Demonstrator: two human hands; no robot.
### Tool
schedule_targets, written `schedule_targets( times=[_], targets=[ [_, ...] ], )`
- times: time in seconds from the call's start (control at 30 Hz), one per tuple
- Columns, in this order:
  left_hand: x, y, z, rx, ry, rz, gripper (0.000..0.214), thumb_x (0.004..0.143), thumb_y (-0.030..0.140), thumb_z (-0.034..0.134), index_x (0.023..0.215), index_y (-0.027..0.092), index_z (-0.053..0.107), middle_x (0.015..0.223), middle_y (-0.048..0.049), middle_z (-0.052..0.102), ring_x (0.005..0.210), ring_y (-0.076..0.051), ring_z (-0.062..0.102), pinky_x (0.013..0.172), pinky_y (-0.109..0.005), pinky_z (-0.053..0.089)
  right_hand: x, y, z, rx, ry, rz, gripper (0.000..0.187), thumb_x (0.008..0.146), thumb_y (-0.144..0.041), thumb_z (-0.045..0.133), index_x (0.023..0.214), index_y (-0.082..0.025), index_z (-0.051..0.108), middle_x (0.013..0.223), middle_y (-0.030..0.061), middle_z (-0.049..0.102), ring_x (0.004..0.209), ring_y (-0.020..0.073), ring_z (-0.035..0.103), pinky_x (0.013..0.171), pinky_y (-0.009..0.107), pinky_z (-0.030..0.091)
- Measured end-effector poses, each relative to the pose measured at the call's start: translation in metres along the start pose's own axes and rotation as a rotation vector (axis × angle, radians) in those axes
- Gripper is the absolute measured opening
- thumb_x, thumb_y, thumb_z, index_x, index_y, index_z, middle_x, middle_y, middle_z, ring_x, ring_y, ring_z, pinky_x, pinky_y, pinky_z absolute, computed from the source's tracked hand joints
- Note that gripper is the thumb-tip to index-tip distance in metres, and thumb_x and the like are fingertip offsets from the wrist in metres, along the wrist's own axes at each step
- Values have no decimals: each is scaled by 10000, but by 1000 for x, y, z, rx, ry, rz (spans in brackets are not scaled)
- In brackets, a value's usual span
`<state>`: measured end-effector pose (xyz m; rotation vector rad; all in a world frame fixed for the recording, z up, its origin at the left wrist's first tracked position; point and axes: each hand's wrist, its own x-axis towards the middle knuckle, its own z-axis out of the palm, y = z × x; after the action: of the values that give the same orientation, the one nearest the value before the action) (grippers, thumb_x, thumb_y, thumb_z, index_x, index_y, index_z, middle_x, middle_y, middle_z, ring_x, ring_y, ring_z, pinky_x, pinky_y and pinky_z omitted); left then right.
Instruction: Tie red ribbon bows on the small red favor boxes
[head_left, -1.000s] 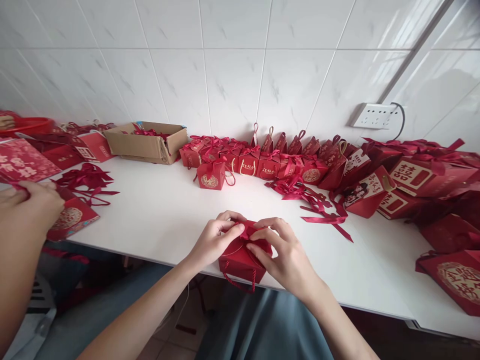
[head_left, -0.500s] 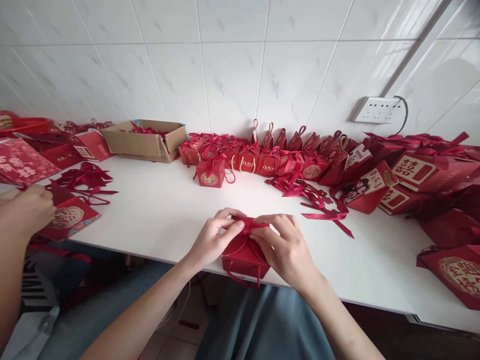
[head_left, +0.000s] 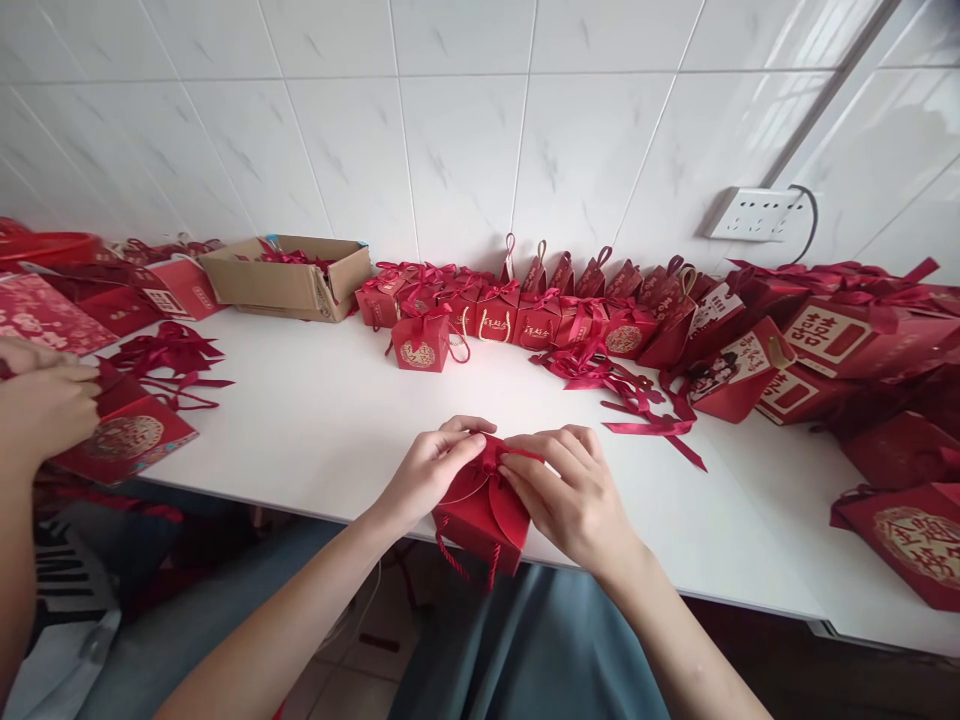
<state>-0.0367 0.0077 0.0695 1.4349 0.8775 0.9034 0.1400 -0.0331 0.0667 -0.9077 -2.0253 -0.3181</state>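
Observation:
A small red gift box [head_left: 487, 520] sits at the table's front edge, its rope handle hanging over the near side. On its top is a red ribbon [head_left: 490, 458], gathered in a knot or bow between my two hands. My left hand [head_left: 431, 465] pinches the ribbon from the left, thumb on top and fingers behind the box. From the right, my right hand [head_left: 566, 485] pinches the ribbon with thumb and fingertips closed. The ribbon's far side is partly hidden by my fingers.
Finished-looking red boxes [head_left: 480, 308] line the wall, with loose ribbons [head_left: 637, 395] in front. More boxes [head_left: 855, 340] pile up at right. A cardboard box [head_left: 285, 280] holds ribbons. At left, a co-worker's hands [head_left: 45, 400] are over another red box [head_left: 131, 440].
The gift box has turned slightly and shifted a little left, its rope handle swinging left. Both my hands keep their pinch on the ribbon. The co-worker's hands have moved left.

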Motion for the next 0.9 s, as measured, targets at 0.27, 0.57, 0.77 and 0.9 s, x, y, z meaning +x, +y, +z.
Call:
schedule_targets(
  times=[0.27, 0.57, 0.77, 0.9],
  targets=[
    [-11, -1, 4, 302, 155, 140, 299, 886, 370, 479, 725, 178, 644, 1079, -61, 580, 996, -198, 561, 727, -258, 456, -4, 1, -5, -137, 10, -107, 112, 872, -58, 580, 952, -135, 598, 940, 84, 694, 749, 159, 570, 740, 359, 391],
    [-20, -1, 2, 572, 314, 283, 297, 893, 327, 464, 676, 197, 620, 921, -53, 591, 872, -185, 563, 672, -275, 435, -16, 5, -19, -187, -75, -164, 166, 908, -33, 490, 1002, -112, 602, 949, 106, 686, 778, 172, 577, 773, 386, 381],
    [-32, -8, -1, 625, 379, 342, 231, 882, 283, 471, 703, 197, 587, 867, -42, 541, 842, -169, 548, 748, -286, 429, -22, 8, -26, -211, -72, -208, 205, 915, -35, 467, 1058, -118, 588, 941, 111, 677, 764, 178, 586, 766, 391, 395],
    [-38, -5, 8, 588, 383, 341, 187, 877, 264, 475, 707, 205, 530, 771, -17, 479, 745, -149, 519, 714, -268, 439, -20, -8, -28, 3, -22, 140, 81, 942, -190, 490, 955, -159, 564, 792, 66, 636, 669, 164, 564, 662, 329, 420]
  ],
)
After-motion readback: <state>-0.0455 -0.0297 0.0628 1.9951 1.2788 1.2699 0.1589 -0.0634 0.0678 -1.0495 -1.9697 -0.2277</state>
